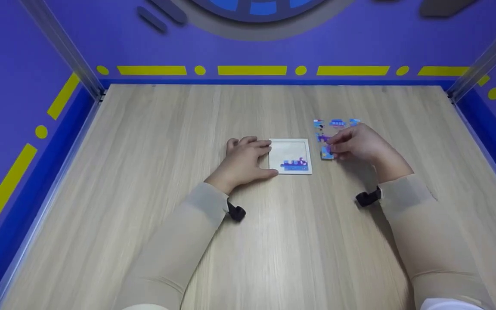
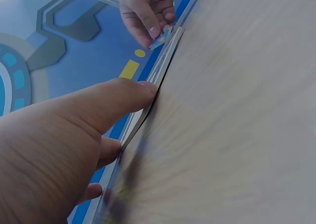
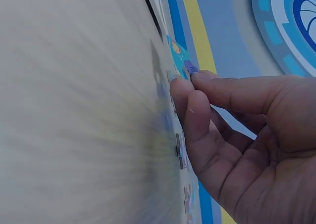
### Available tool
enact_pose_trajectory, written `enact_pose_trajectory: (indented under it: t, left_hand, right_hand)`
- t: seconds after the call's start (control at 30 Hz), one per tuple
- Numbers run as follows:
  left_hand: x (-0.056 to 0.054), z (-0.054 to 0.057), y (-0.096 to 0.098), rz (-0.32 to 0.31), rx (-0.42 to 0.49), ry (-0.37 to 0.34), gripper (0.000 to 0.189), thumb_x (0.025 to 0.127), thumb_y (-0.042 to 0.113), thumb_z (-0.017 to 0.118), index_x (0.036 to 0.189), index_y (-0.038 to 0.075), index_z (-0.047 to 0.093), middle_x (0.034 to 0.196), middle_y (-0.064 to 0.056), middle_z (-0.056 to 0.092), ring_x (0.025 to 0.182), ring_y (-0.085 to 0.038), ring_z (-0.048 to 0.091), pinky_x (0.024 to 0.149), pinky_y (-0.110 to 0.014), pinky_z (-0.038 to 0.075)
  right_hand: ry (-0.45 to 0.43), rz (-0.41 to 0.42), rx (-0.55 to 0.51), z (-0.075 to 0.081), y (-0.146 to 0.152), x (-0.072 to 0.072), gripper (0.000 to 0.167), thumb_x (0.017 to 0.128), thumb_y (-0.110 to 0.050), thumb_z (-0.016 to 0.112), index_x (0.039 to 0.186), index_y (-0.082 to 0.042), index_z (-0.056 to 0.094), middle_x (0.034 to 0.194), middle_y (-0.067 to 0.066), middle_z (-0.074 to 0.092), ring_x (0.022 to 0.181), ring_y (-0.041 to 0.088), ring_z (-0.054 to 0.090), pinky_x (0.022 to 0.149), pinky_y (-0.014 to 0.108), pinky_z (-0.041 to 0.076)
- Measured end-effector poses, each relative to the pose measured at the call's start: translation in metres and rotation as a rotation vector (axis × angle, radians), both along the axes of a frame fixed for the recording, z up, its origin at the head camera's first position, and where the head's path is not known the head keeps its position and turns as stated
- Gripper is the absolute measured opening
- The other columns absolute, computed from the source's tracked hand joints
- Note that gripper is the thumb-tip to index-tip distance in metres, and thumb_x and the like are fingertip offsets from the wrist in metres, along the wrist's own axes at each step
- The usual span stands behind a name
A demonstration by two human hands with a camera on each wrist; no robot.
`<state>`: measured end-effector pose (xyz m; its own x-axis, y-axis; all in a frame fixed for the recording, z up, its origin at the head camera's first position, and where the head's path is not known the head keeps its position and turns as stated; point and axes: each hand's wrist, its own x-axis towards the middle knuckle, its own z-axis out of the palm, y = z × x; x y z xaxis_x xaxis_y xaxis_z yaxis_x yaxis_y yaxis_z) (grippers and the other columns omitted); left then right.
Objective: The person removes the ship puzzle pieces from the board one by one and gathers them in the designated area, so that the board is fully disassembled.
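Observation:
A square white puzzle tray [image 1: 289,150] lies on the table, with joined blue and purple puzzle pieces [image 1: 295,165] in its lower right corner. My left hand [image 1: 246,162] rests at the tray's left side, its thumb at the near edge and its fingertips at the left rim. To the right of the tray, my right hand [image 1: 358,145] pinches a blue and yellow jigsaw piece [image 1: 327,153] between thumb and fingers. The right wrist view shows this piece [image 3: 178,58] tilted up at the fingertips.
Several loose puzzle pieces [image 1: 337,123] lie beyond the right hand, partly covered by it. The wooden table [image 1: 166,129] is bounded by purple panels [image 1: 248,51] with yellow marks at the back and sides.

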<state>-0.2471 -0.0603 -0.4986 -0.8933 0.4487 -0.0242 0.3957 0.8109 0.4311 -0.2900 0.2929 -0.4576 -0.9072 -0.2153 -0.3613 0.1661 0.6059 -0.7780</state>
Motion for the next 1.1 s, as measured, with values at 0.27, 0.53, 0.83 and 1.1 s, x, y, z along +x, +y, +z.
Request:
enact_pose_trajectory:
  t: [0.27, 0.53, 0.83, 1.1]
  left_hand:
    - [-0.0001, 0.0006, 0.0001, 0.010, 0.015, -0.014, 0.082, 0.096, 0.063, 0.084, 0.162, 0.018, 0.064, 0.176, 0.006, 0.055, 0.172, -0.032, 0.034, 0.133, -0.065, 0.018]
    - [-0.0003, 0.0000, 0.0003, 0.010, 0.013, -0.010, 0.082, 0.096, 0.063, 0.085, 0.161, 0.018, 0.065, 0.176, 0.007, 0.055, 0.173, -0.033, 0.032, 0.133, -0.065, 0.017]
    - [0.0001, 0.0009, -0.0006, 0.008, 0.014, -0.010, 0.082, 0.095, 0.063, 0.085, 0.161, 0.018, 0.065, 0.175, 0.007, 0.055, 0.173, -0.033, 0.032, 0.133, -0.066, 0.018]
    - [-0.0006, 0.0009, -0.0014, 0.000, 0.003, -0.005, 0.082, 0.096, 0.064, 0.082, 0.162, 0.018, 0.064, 0.176, 0.008, 0.054, 0.173, -0.032, 0.033, 0.132, -0.067, 0.019]
  right_hand:
    - [0.026, 0.025, 0.009, -0.0067, -0.0012, -0.0027, 0.029, 0.107, -0.007, 0.077, 0.133, 0.007, 0.079, 0.112, 0.004, 0.084, 0.080, 0.007, 0.075, 0.075, 0.022, 0.065]
    - [0.116, 0.057, 0.134, -0.0054, -0.0056, 0.0001, 0.024, 0.105, -0.013, 0.080, 0.124, 0.002, 0.085, 0.118, 0.011, 0.085, 0.085, 0.007, 0.068, 0.074, 0.020, 0.058]
    - [0.120, 0.044, 0.153, -0.0052, -0.0064, 0.0001, 0.029, 0.108, -0.011, 0.074, 0.133, 0.002, 0.080, 0.126, 0.019, 0.081, 0.093, 0.012, 0.070, 0.077, 0.021, 0.059]
    - [0.141, 0.019, 0.149, -0.0049, -0.0068, 0.0009, 0.033, 0.109, -0.013, 0.072, 0.138, 0.001, 0.077, 0.123, 0.017, 0.076, 0.097, 0.017, 0.068, 0.080, 0.025, 0.058]
